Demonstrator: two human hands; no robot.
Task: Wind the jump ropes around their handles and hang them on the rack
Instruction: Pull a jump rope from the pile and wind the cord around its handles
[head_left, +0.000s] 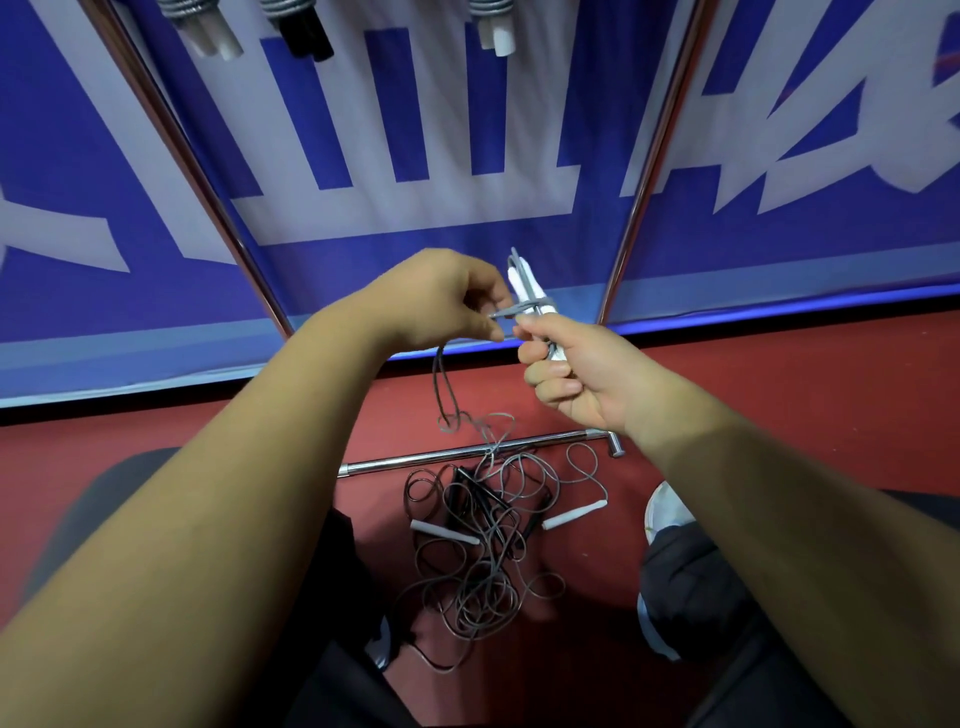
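Paired white handles (524, 288) are held in front of me, long axis near vertical, tips leaning slightly left. My right hand (576, 374) grips their lower ends, fingers curled round them. A few turns of grey cord (537, 303) cross the handles, roughly square to that axis. My left hand (441, 299), just left of the handles, pinches the cord. Slack drops to the tangled pile (483, 545) on the floor (779, 395). Judgement: the next wrap comes in from the left. Wound ropes (488, 21) hang above on the rack (654, 156).
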